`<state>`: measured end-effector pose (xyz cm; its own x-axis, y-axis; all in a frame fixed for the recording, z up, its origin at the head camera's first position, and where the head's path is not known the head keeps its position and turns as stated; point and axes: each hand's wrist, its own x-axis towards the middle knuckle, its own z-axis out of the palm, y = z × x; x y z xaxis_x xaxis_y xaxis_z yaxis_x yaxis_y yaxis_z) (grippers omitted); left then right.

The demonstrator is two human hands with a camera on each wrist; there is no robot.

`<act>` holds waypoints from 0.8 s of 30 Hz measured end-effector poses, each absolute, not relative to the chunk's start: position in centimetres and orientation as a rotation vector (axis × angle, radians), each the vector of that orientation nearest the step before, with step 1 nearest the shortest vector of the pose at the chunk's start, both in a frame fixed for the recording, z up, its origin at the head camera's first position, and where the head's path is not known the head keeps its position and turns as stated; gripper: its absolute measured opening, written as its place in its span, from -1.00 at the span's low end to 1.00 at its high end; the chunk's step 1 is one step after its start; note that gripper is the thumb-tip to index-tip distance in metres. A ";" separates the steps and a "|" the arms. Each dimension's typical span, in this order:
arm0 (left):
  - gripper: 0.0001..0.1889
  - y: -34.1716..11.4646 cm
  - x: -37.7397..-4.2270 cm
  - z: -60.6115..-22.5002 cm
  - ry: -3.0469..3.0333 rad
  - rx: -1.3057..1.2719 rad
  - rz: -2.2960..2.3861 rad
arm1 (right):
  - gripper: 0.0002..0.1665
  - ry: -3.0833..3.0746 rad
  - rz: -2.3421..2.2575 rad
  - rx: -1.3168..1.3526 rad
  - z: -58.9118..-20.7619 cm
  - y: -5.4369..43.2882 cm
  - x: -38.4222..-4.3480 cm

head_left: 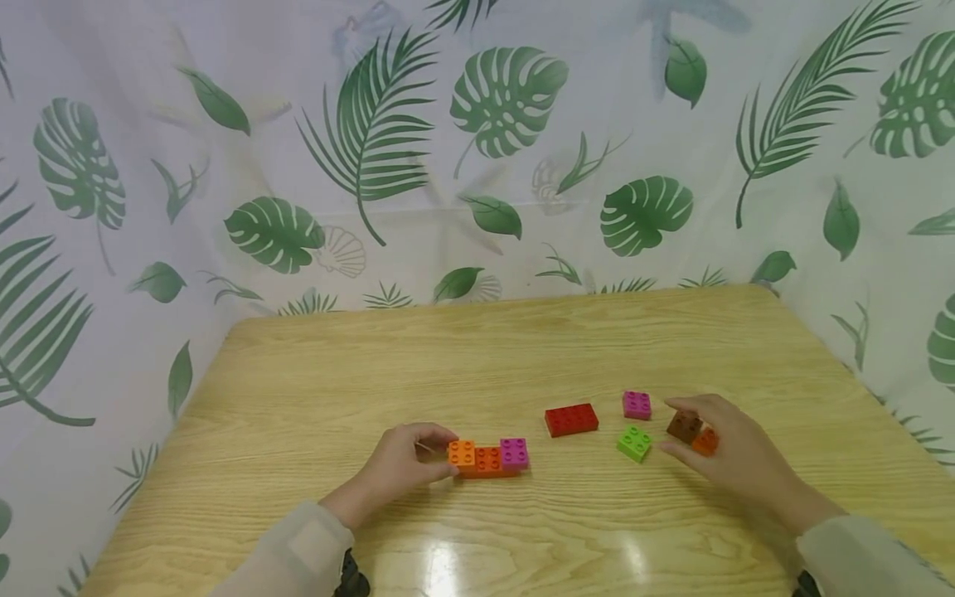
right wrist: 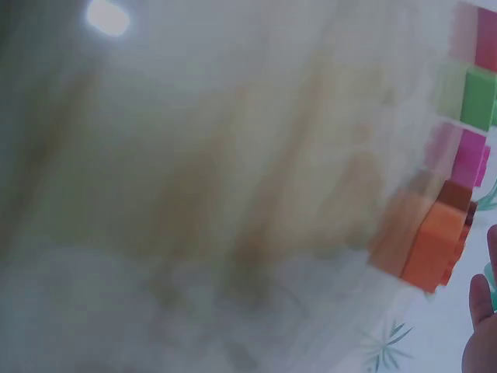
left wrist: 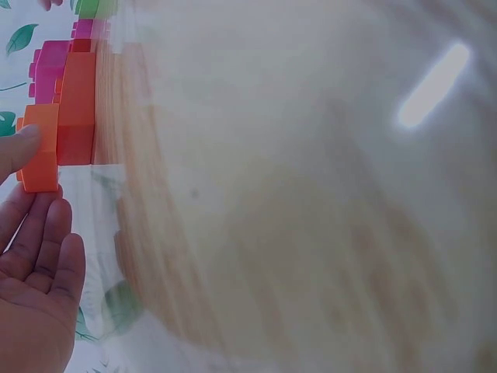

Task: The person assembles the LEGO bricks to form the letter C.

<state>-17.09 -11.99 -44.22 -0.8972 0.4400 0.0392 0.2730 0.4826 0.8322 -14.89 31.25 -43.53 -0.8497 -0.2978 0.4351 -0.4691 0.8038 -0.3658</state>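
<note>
My left hand point(head_left: 409, 458) pinches a light-orange toy building brick point(head_left: 462, 453) at the left end of a small build. That brick and a magenta brick point(head_left: 514, 453) sit on top of a longer red-orange brick point(head_left: 488, 461), whose middle studs show between them. In the left wrist view, the thumb point(left wrist: 27, 140) lies against the light-orange brick. My right hand point(head_left: 734, 448) hovers around a brown brick point(head_left: 685, 425) and an orange brick point(head_left: 705, 441), thumb and fingers spread apart. From the right wrist, the orange brick point(right wrist: 435, 247) stands clear of the fingers.
Between the hands on the wooden table point(head_left: 418, 365) lie a red brick point(head_left: 571, 419), a small magenta brick point(head_left: 637, 405) and a lime-green brick point(head_left: 634, 444). A leaf-patterned cloth point(head_left: 403, 166) hangs behind the table and along its sides.
</note>
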 end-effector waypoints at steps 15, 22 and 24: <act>-0.67 -12.0 -17.0 -44.1 2.522 0.606 1.409 | -0.25 -2.820 0.704 0.373 -43.9 34.5 -13.7; -0.67 -12.0 -17.0 -44.2 2.517 0.611 1.411 | -0.23 -2.947 0.745 0.243 -44.2 35.2 -13.5; -0.67 -12.1 -17.0 -44.2 2.517 0.612 1.410 | -0.25 -2.965 0.741 0.224 -44.2 35.3 -13.5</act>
<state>-16.96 -12.05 -44.17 -0.8963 0.4423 0.0331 0.2593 0.4618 0.8483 -13.47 35.32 -44.16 -0.9864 -0.1223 0.1101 -0.1597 0.8727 -0.4613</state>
